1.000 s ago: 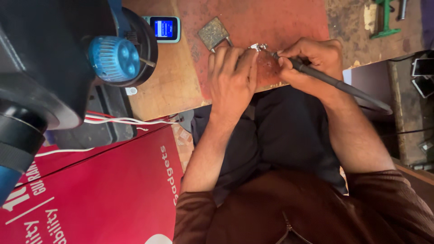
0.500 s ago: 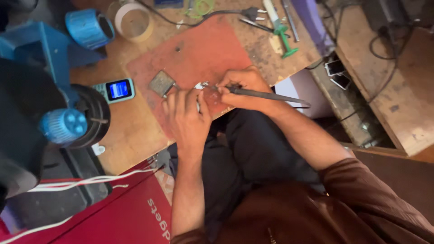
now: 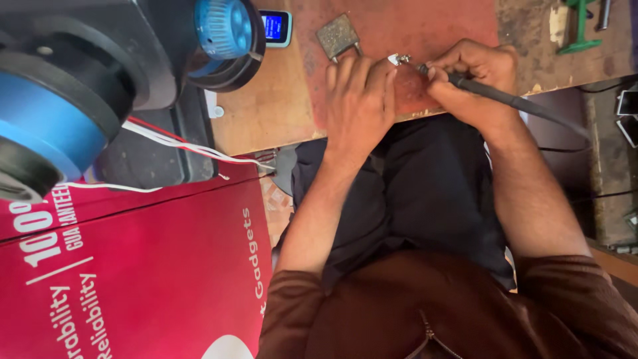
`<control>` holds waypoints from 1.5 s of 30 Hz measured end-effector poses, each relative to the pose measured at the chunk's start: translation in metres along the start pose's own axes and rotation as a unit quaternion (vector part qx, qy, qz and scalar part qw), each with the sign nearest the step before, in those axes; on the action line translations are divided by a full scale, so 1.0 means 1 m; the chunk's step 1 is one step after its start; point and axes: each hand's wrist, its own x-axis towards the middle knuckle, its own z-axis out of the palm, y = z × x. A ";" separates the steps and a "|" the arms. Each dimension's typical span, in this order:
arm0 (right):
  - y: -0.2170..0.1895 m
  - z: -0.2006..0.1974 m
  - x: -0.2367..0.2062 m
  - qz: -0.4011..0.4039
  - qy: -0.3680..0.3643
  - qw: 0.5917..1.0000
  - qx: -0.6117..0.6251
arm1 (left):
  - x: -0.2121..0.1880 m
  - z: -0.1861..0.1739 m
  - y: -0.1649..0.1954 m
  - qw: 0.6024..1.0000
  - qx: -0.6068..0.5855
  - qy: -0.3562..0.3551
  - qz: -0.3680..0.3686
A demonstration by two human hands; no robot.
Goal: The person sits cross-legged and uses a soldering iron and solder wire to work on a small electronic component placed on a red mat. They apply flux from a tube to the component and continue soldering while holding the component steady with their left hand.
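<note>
Head view: both hands at near edge of worktop, working on a tiny part.
Right hand (image 3: 475,76) closed around black pen-shaped soldering iron (image 3: 505,100), tip at small silvery metal part (image 3: 397,60) on reddish-brown mat (image 3: 412,26). Left hand (image 3: 359,100) flat, fingers loosely extended, fingertips just beside part; whether it grips anything, cannot tell. Square grey metal piece (image 3: 337,36) lies near, further in on mat.

Both bare forearms reach forward from rolled brown sleeves; the left hand (image 3: 359,100) lies flat, fingers together, while the right hand (image 3: 475,80) curls in a pen-style pinch just beside those fingertips.
</note>
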 end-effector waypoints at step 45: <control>-0.005 0.002 -0.004 -0.015 0.018 1.000 -0.021 | 0.001 -0.007 0.005 1.000 -0.023 0.016 -0.005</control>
